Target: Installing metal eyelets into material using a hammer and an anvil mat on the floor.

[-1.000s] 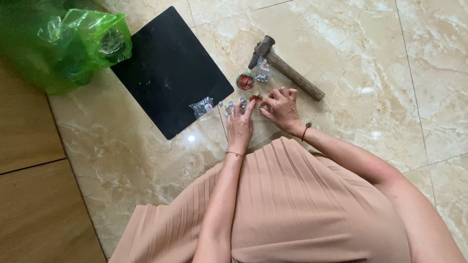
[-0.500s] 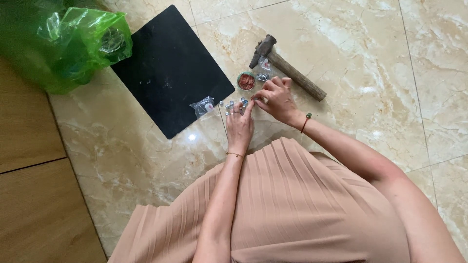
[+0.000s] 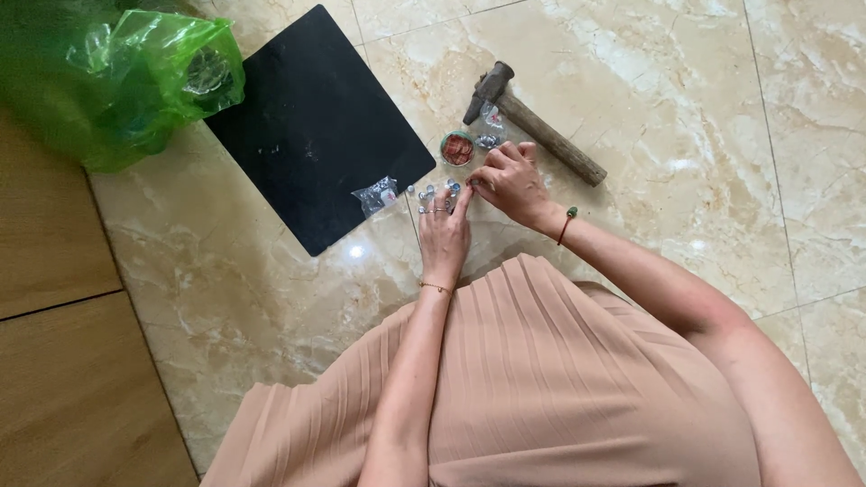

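Seen from above, both forearms reach forward over a pleated, salmon-coloured skirt (image 3: 541, 388) to the glossy beige marble floor (image 3: 704, 81). The left hand (image 3: 444, 230) lies palm down, fingers together and pointing ahead, its fingertips touching a cluster of small silvery metal pieces (image 3: 433, 191) on the floor; it clamps nothing that can be seen. The right hand (image 3: 511, 182) is curled just beside it, fingers drawn together over the same spot; what they pinch cannot be told. Near the hands lie a small round red-filled cap (image 3: 457, 149), a wooden-handled hammer (image 3: 541, 135), a crumpled clear wrapper (image 3: 377, 194) on a matte black board (image 3: 316, 126), and a green plastic bag (image 3: 117, 81).
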